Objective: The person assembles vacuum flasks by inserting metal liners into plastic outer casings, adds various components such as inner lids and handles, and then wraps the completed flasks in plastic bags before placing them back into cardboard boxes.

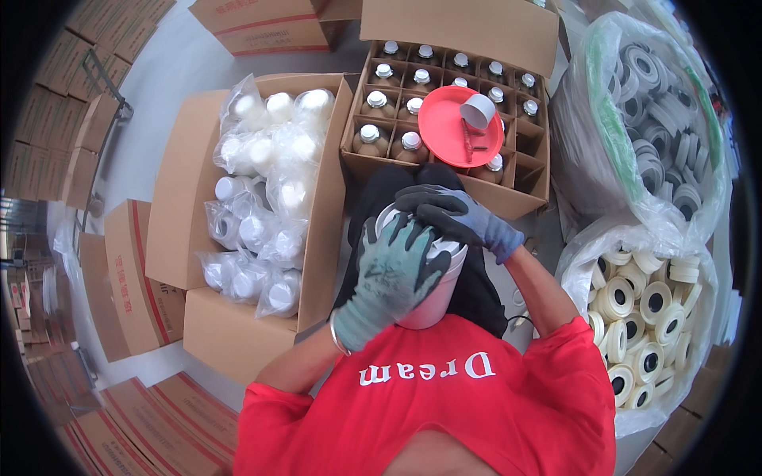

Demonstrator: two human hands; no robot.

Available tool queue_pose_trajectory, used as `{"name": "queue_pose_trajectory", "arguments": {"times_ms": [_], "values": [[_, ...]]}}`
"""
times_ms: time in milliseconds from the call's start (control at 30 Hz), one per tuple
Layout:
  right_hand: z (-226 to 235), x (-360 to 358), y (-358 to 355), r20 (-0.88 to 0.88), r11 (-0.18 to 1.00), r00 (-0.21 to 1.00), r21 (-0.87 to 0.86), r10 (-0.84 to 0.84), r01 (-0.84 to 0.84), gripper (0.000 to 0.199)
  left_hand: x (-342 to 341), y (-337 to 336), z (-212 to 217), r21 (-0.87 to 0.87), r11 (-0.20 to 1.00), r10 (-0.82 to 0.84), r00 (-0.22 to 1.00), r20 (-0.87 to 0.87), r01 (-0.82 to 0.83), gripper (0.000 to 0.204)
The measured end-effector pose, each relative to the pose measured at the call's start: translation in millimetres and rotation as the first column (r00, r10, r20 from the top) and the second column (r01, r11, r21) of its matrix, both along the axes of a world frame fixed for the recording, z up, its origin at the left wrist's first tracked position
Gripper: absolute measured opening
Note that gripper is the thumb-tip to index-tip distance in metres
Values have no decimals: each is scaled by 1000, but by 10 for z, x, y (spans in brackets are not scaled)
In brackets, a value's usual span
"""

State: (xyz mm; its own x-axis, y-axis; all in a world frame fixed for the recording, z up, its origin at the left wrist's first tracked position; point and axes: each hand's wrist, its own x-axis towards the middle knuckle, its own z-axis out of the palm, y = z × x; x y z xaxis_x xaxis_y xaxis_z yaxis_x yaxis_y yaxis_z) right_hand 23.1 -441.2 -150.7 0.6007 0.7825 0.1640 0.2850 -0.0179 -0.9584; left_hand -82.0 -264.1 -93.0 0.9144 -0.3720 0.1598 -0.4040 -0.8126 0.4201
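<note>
A white round tub stands between my knees, its side tinted pink near my red shirt. My left hand, in a green glove, curves over the tub's top from the left with the fingers spread along the rim. From the right, my right hand, in a grey-blue glove with dark fingers, bends over the far side of the top. Its fingertips come close to the left hand's fingers. Both hands grip the tub's upper part. A white piece of its top shows between them; the rest of the top is hidden.
Ahead, a divided carton holds several white-capped bottles; on them rests a red plate with a white cup-like piece. Bagged white containers fill the left carton. Bags of grey rings and cream rings stand right.
</note>
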Motion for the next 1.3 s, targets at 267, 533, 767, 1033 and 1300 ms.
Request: {"name": "queue_pose_trajectory", "arguments": {"times_ms": [267, 533, 767, 1033, 1300], "values": [[551, -1493, -966, 144, 483, 845, -766, -514, 424, 58, -18, 293, -1329, -504, 836, 132, 971, -201, -218, 50], [43, -1645, -904, 87, 742, 755, -140, -650, 655, 52, 76, 491, -1264, -669, 647, -458, 515, -724, -366, 31], [-1073, -1542, -1322, -953, 674, -27, 194, 303, 713, 54, 108, -144, -76, -449, 782, -540, 829, -142, 433, 44], [-391, -1234, -972, -406, 565, 583, 178, -704, 806, 62, 248, 170, -1053, -501, 862, -375, 758, -534, 73, 26], [-578, -1114, -1537, -594, 730, 558, -76, -580, 679, 45, 629, -98, -136, -527, 755, -386, 914, 123, 390, 29]]}}
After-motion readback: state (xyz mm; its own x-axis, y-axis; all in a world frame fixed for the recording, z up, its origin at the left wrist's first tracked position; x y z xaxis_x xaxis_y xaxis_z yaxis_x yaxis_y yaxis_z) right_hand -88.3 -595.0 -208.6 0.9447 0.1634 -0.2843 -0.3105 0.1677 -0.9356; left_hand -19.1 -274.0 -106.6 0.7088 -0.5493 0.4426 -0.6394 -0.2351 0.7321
